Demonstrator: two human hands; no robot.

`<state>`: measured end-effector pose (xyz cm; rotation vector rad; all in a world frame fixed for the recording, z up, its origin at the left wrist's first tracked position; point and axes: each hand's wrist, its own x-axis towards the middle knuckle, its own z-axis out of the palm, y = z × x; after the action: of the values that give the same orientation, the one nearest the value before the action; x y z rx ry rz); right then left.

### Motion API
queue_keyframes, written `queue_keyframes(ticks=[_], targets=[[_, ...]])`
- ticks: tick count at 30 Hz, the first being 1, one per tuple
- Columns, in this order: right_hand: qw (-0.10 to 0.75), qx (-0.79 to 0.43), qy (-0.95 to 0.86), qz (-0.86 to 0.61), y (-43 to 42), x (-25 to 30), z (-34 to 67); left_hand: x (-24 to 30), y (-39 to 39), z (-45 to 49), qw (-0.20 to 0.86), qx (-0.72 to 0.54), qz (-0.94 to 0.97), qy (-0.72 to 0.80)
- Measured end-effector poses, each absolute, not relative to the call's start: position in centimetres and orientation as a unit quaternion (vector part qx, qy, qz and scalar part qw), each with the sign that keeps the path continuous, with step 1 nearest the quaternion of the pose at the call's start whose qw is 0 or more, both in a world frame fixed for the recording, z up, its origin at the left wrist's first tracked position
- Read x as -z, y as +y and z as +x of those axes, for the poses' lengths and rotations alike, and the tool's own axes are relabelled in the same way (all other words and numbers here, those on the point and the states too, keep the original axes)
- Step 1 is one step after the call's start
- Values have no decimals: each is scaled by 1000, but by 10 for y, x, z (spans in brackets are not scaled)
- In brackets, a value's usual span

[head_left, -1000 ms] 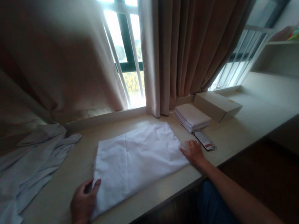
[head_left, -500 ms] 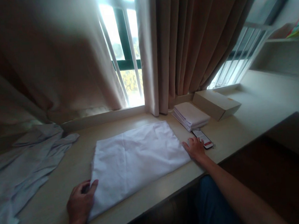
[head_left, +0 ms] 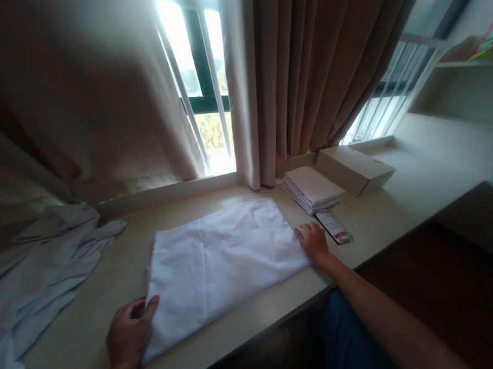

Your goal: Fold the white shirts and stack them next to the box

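White cloth [head_left: 221, 263]: Smooth, lightly creased fabric, folded into a broad, slightly skewed rectangle, lies flat at the near middle of a pale, matte surface [head_left: 83, 303]; a faint vertical crease runs down its left part.
Left hand [head_left: 130, 328]: Half open at the cloth's near left edge, thumb laid on the fabric and fingers curled beside it; whether they pinch the edge cannot be told.
Right hand [head_left: 313, 242]: Palm down at the cloth's right edge, fingers parted and loosely bent, with nothing visibly in its grasp.
Folded stack [head_left: 313, 187]: White fabric in a compact, layered block sits beyond the right hand.
Phone [head_left: 333, 228]: A slim, dark-edged rectangle, its display partly pixelated, lies just right of the same hand.
Box [head_left: 355, 169]: Plain, pale and oblong, it stands beside the stack, farther right.
Crumpled cloth [head_left: 48, 272]: Grey-white fabric spreads in loose, rumpled folds at far left.
Curtain [head_left: 298, 71]: Brown fabric falls in deep vertical pleats before the barred window [head_left: 202, 60].
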<state>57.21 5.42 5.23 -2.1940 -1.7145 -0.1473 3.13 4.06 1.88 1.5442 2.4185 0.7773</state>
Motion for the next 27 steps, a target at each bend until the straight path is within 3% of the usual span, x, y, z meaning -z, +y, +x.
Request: queue_keyframes(ticks=[11, 21, 27], targets=[[160, -130, -515, -832, 79, -47, 536, -30, 58, 19, 156, -185, 516, 822], [183, -139, -510, -829, 62, -48, 552, -35, 39, 24, 214, -205, 490, 820], [204, -126, -523, -818, 55, -52, 560, -45, 19, 33, 172, -225, 501, 818]])
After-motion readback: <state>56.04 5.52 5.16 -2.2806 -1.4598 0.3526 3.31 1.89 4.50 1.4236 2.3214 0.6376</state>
